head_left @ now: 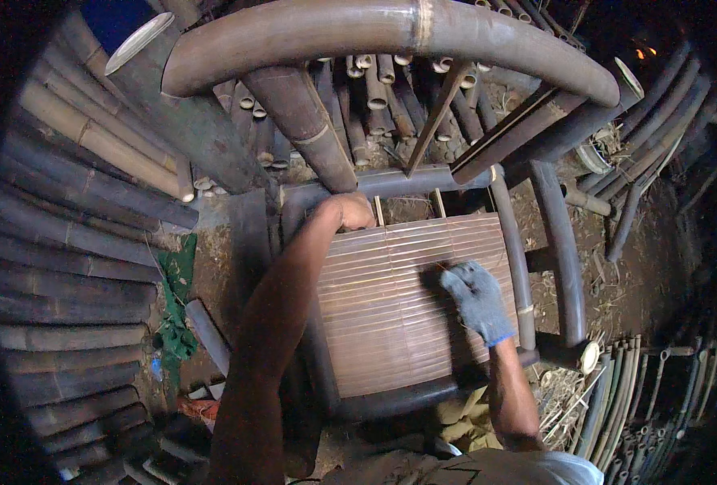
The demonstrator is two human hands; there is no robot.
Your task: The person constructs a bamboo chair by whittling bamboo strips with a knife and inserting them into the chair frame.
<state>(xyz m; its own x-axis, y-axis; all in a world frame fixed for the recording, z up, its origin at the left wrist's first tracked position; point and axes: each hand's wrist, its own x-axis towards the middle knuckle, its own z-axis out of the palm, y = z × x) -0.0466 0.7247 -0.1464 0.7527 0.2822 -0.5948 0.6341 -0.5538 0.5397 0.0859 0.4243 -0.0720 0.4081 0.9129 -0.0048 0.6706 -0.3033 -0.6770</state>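
Observation:
A bamboo chair stands in front of me, its seat [407, 299] made of many thin brown slats laid side by side. My bare left hand [354, 212] is at the seat's far left corner, by the end of the farthest slats. Its fingers curl downward, and what they grip is hidden. Above the right part of the slats is my right hand [478, 301], in a grey knitted glove with a blue cuff. Its fingers are bent together, and anything between them is too small to name. Beyond the last slat, two narrow cross strips [379, 212] show in a gap before the back rail [423, 178].
A thick curved bamboo top rail [310, 36] arches across the far side, above slanting back posts [310, 129]. Dark bamboo poles [75, 279] lie stacked at the left, near a green cloth [179, 299]. Thinner poles [617, 388] and shavings lie at the lower right.

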